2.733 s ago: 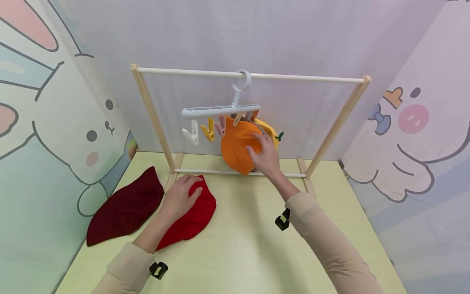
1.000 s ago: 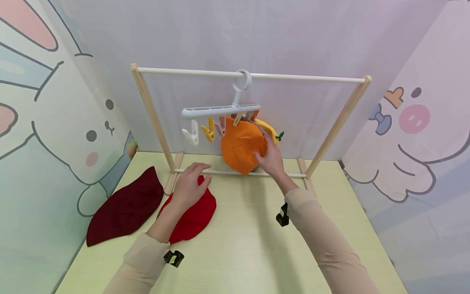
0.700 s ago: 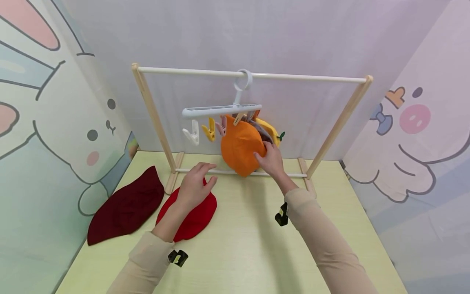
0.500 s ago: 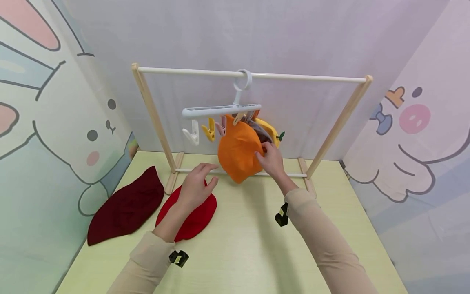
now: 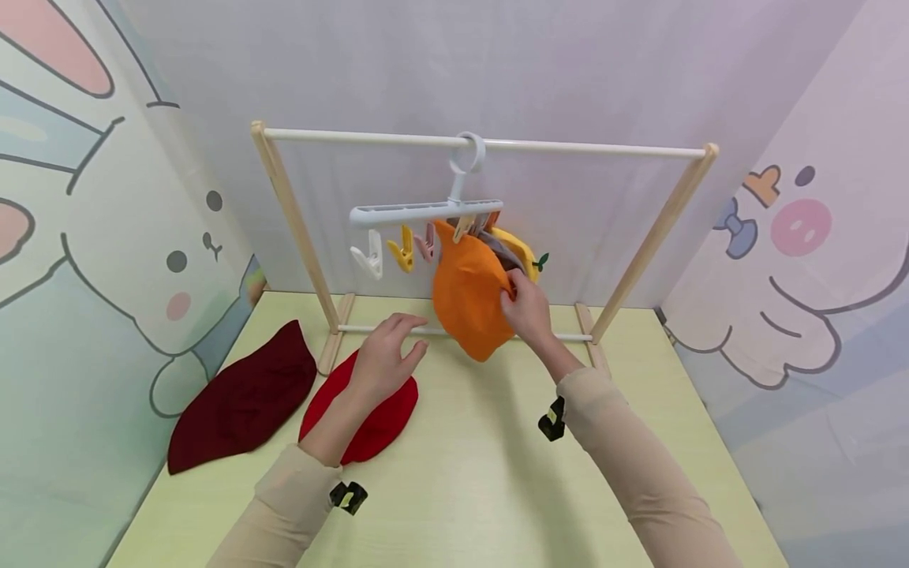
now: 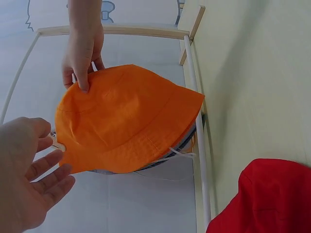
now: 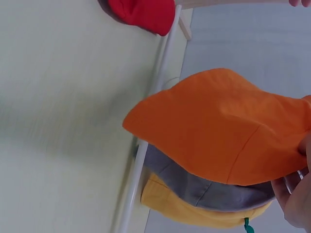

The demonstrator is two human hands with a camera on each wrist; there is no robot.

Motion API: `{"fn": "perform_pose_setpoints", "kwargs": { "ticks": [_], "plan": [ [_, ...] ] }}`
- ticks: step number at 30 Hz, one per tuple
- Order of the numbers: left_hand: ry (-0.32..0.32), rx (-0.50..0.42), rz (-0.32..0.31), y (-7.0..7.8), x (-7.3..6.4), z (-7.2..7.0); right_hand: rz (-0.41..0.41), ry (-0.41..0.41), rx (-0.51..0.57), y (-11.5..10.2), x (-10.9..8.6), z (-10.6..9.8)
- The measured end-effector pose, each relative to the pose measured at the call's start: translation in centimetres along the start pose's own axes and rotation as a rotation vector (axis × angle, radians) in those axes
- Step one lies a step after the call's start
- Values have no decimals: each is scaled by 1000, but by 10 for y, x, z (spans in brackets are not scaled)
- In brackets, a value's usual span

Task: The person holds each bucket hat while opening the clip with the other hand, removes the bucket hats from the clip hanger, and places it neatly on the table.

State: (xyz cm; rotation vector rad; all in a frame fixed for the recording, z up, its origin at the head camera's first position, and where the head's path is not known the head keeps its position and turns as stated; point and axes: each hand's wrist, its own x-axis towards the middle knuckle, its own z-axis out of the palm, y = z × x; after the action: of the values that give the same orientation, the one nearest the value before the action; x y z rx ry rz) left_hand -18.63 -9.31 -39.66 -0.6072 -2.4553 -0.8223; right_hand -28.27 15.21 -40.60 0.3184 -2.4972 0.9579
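Fingers (image 5: 518,282) of the right hand (image 5: 530,310) pinch the right edge of an orange hat (image 5: 469,296), which hangs from a peg (image 5: 463,229) on a pale hanger (image 5: 415,214). Judged by its folds, the hat is light, soft cloth, unlikely to slip or break; its loose edge, clear of the peg, offers the best hold. Grey hat (image 7: 209,188) and yellow hat (image 7: 167,201) hang on its far side. Left hand (image 5: 379,367): fingers apart, holding nothing, above a red hat (image 5: 383,422) on the counter (image 5: 469,489); farther left, a dark red hat (image 5: 245,402). No brand, label or writing is legible.
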Motion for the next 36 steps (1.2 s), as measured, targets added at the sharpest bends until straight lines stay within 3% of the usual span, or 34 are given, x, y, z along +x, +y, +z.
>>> {"fn": "perform_pose_setpoints", "kwargs": {
  "ticks": [8,19,31,36],
  "plan": [
    [-21,-14,-12,2,2,5,-56,-43,-17,-11,-4,-4],
    [-60,3,-56,12,9,7,-81,-7,12,-20,-17,1],
    [-114,55,-79,35,34,14,-57,-6,50,-32,-27,1],
    [-103,62,-87,44,47,15,-59,-10,55,-35,-29,1]
  ]
}}
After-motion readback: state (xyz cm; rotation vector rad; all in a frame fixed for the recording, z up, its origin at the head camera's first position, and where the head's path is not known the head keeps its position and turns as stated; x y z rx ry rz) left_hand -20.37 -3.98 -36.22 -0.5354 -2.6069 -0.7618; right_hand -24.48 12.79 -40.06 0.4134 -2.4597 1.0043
